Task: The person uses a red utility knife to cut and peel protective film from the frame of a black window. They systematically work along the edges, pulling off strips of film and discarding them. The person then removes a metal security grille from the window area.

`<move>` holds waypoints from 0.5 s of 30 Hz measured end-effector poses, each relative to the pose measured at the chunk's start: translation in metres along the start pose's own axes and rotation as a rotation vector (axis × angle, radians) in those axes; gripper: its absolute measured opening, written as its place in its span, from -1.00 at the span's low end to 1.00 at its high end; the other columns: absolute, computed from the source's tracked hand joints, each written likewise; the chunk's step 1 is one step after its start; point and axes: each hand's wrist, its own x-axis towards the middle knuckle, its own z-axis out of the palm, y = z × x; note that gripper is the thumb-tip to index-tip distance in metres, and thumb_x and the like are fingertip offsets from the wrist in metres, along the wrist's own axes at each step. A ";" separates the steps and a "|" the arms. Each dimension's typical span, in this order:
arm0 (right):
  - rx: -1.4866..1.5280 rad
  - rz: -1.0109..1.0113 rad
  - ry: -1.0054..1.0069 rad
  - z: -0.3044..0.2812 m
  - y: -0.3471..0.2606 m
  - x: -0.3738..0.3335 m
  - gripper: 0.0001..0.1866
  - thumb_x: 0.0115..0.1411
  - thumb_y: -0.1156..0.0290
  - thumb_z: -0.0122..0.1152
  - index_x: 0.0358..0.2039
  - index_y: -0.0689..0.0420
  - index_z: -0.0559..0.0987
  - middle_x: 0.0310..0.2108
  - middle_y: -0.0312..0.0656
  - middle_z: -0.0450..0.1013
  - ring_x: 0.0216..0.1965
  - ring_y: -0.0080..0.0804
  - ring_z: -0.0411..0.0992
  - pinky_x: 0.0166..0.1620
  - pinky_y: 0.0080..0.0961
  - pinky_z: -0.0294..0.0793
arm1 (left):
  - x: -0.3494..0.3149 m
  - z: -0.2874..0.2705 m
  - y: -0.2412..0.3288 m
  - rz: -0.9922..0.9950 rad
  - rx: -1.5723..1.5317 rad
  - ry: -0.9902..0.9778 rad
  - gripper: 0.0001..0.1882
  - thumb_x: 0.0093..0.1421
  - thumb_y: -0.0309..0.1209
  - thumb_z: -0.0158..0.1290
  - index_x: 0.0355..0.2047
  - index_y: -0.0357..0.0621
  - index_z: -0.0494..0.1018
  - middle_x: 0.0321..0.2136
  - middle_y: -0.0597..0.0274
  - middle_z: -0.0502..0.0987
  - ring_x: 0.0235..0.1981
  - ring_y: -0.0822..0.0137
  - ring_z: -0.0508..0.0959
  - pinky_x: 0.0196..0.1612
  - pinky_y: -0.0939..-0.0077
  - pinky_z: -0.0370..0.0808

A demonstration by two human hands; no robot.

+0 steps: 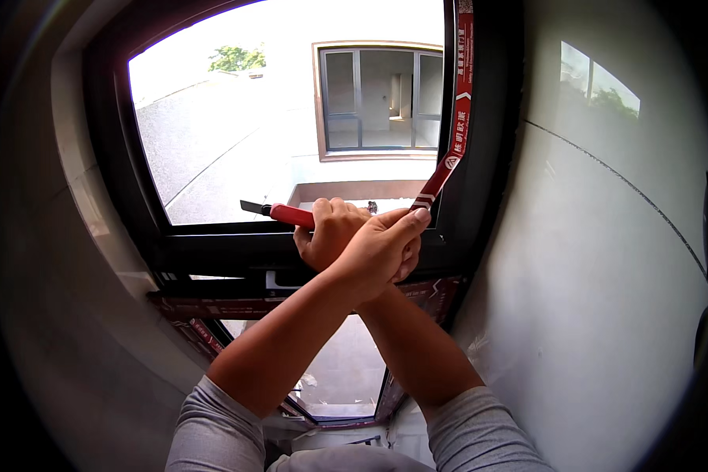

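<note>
My forearms cross in front of a dark window frame (212, 250), the left one on top. My left hand (379, 248) is closed on the loose lower end of a red protective film strip (435, 182), pinched between thumb and fingers. The strip's upper part runs up along the right side of the frame, while the lower part slants away from it. My right hand (327, 234), partly hidden behind the left wrist, is closed round a red utility knife (293, 216). Its dark blade points left, over the lower edge of the glass.
A light handle (271, 280) sits on the frame below the pane. More red film (212, 307) covers the lower rail. Pale, shiny wall panels (598, 259) close in on the right. Outside, another window (381, 98) shows in a white wall.
</note>
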 end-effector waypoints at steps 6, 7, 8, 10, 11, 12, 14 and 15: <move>-0.008 -0.044 0.009 0.000 0.025 -0.003 -0.67 0.16 0.13 0.37 -0.36 0.16 0.58 -0.40 -0.09 0.55 -0.33 -0.12 0.60 -0.16 -0.17 0.57 | -0.017 0.215 0.153 -0.672 0.985 -0.141 -0.60 0.57 -0.18 -0.08 -0.45 -0.03 0.26 -0.66 0.32 0.25 -0.75 0.49 0.26 -0.72 0.54 0.23; -0.025 -0.043 0.010 -0.002 0.027 -0.003 -0.67 0.16 0.13 0.38 -0.36 0.16 0.58 -0.41 -0.09 0.55 -0.34 -0.12 0.60 -0.17 -0.17 0.57 | -0.016 0.223 0.183 -0.588 1.120 -0.154 -0.66 0.57 -0.19 -0.06 -0.32 -0.13 0.41 -0.64 0.27 0.32 -0.74 0.47 0.30 -0.74 0.53 0.22; -0.036 -0.046 0.013 -0.002 0.027 -0.003 -0.67 0.15 0.13 0.38 -0.37 0.16 0.58 -0.41 -0.09 0.55 -0.36 -0.12 0.60 -0.18 -0.16 0.57 | -0.029 0.222 0.210 -0.410 1.220 -0.048 -0.72 0.56 -0.21 -0.04 -0.18 -0.16 0.46 -0.60 0.25 0.38 -0.74 0.46 0.32 -0.75 0.54 0.23; -0.037 -0.043 -0.043 -0.002 0.022 -0.001 -0.60 0.14 0.10 0.41 -0.28 0.22 0.62 -0.38 -0.04 0.59 -0.36 -0.05 0.63 -0.17 -0.11 0.60 | -0.065 0.223 0.263 -0.165 1.351 0.097 -0.74 0.51 -0.24 0.06 -0.04 -0.19 0.52 -0.55 0.23 0.49 -0.76 0.46 0.34 -0.75 0.55 0.27; -0.024 -0.052 -0.031 -0.002 0.018 0.001 -0.62 0.14 0.11 0.40 -0.31 0.20 0.61 -0.40 -0.06 0.58 -0.37 -0.08 0.62 -0.18 -0.13 0.60 | -0.078 0.237 0.285 -0.110 1.421 0.126 -0.74 0.47 -0.26 0.14 -0.03 -0.19 0.54 -0.54 0.23 0.53 -0.78 0.46 0.34 -0.73 0.54 0.30; -0.026 -0.060 -0.013 -0.003 0.016 0.002 -0.64 0.15 0.12 0.40 -0.33 0.18 0.61 -0.41 -0.07 0.57 -0.38 -0.11 0.61 -0.19 -0.15 0.59 | -0.097 0.240 0.312 -0.052 1.439 0.176 -0.78 0.46 -0.26 0.15 -0.11 -0.16 0.54 -0.55 0.23 0.52 -0.78 0.46 0.35 -0.73 0.52 0.33; -0.007 -0.048 -0.015 -0.004 0.018 0.002 -0.66 0.15 0.12 0.40 -0.35 0.16 0.61 -0.42 -0.09 0.56 -0.39 -0.14 0.60 -0.19 -0.17 0.59 | -0.128 0.244 0.377 -0.084 1.608 0.221 -0.78 0.45 -0.25 0.17 -0.29 -0.11 0.52 -0.56 0.23 0.50 -0.77 0.47 0.37 -0.72 0.48 0.37; 0.002 -0.045 0.000 -0.005 0.017 0.002 -0.64 0.14 0.11 0.41 -0.34 0.18 0.61 -0.41 -0.08 0.57 -0.38 -0.11 0.61 -0.19 -0.17 0.61 | -0.146 0.250 0.408 -0.160 1.757 0.220 -0.74 0.44 -0.24 0.17 -0.37 -0.08 0.50 -0.57 0.23 0.49 -0.75 0.48 0.39 -0.72 0.46 0.39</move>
